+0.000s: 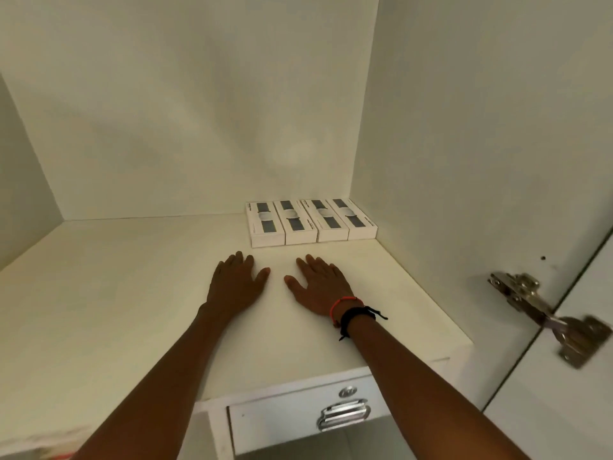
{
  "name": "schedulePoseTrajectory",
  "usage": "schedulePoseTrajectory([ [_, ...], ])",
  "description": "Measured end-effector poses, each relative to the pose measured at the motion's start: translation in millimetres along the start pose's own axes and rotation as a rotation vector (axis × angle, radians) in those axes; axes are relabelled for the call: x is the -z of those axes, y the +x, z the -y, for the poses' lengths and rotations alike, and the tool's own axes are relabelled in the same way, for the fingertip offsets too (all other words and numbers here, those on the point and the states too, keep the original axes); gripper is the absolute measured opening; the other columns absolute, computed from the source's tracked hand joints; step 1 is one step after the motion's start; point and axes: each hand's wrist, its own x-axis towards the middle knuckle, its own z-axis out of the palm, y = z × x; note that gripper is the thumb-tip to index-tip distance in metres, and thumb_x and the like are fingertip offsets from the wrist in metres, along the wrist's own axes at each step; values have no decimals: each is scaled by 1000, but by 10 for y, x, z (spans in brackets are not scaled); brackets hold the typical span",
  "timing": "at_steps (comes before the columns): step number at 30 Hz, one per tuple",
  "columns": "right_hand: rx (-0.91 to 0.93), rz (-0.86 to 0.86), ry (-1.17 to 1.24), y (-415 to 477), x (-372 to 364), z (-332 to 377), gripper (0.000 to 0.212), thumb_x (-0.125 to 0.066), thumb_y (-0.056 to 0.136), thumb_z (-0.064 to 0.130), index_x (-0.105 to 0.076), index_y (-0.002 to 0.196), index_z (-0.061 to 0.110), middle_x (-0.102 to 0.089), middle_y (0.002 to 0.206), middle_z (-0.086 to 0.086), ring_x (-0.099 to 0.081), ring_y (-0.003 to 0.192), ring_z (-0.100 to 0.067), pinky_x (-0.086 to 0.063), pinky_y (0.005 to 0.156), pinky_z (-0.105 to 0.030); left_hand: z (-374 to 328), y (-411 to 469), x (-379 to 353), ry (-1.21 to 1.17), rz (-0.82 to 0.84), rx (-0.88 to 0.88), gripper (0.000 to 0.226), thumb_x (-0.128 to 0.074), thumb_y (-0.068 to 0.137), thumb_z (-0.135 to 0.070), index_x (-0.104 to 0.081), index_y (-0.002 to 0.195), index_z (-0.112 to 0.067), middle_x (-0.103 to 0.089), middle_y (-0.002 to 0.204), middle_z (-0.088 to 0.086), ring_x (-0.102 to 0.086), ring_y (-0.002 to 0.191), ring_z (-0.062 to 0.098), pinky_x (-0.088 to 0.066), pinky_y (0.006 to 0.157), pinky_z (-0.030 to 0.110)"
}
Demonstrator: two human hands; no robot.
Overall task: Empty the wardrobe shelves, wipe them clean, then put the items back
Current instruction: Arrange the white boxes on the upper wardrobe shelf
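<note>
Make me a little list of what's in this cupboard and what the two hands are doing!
place: white wardrobe shelf
items: four white boxes, side by side in the back right corner
left hand: palm down on the shelf, fingers straight, holding nothing
right hand: the same, with wristbands on the wrist
hands and boxes: apart, not touching
below: drawer with a metal handle
right side: metal hinge

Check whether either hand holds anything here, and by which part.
Nothing is held. The left hand and right hand lie open on the shelf, short of the four boxes.
</note>
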Motion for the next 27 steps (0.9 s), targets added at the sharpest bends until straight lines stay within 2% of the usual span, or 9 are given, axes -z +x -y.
schedulePoseTrajectory([
  [3,-38,7,2,-230,-21,52,70,-24,99,60,-8,157,23,-1,164,0,0,151,-16,3,121,-35,-41,-361,97,-8,101,-39,59,-24,104,-45,-23,153,-15,-15,162,9,-13,149,22,-7,121,36],
  [12,-88,-63,-8,-1253,-204,543,67,-26,100,56,-12,156,21,-4,164,-3,-4,151,-19,-1,121,-36,119,-1541,443,64,210,-124,57,-17,104,-46,-9,156,-24,-1,164,-1,-1,150,14,0,122,38],
  [16,-81,-188,37,-1692,-324,716,64,-26,102,53,-17,156,19,-7,164,-3,-4,151,-19,2,121,-39,214,-2080,519,58,111,-134,61,-15,101,-53,-9,156,-27,-1,164,-3,0,150,12,3,122,40],
  [18,-80,-189,100,-1969,-449,845,70,-30,99,57,-14,156,20,-2,164,-1,3,151,-17,6,120,-41,267,-2418,498,45,87,-159,77,-6,91,-68,-9,156,-28,0,164,-3,2,150,13,6,121,41],
  [20,-68,-214,197,-2241,-596,995,76,-38,97,59,-8,156,23,7,164,2,10,150,-16,6,120,-45,361,-2702,481,50,25,-196,87,-1,82,-72,-7,156,-26,3,164,-1,5,150,16,6,121,42],
  [22,-79,-234,305,-2496,-746,1150,82,-44,95,57,0,156,25,14,163,3,12,150,-17,1,121,-49,475,-2964,400,72,-4,-249,81,-17,89,-68,0,156,-24,9,163,3,8,150,22,-1,121,46],
  [23,-95,-223,349,-2606,-829,1215,84,-46,95,56,3,156,26,15,163,3,11,150,-19,-1,121,-50,513,-3107,341,85,-18,-275,80,-26,92,-63,0,156,-23,6,163,5,5,150,25,-6,120,49],
  [25,-122,-157,410,-2842,-1055,1340,87,-48,94,56,8,155,29,15,163,0,11,150,-22,-4,120,-52,606,-3468,167,60,-43,-265,80,-27,91,-62,-5,156,-21,-4,162,7,-4,149,27,-13,117,51],
  [27,-141,-58,423,-3023,-1291,1456,86,-46,95,56,9,155,29,14,163,-2,12,150,-25,-2,120,-53,721,-3803,-2,20,20,-184,83,-15,87,-67,6,154,-24,6,161,3,6,148,23,-4,118,46],
])
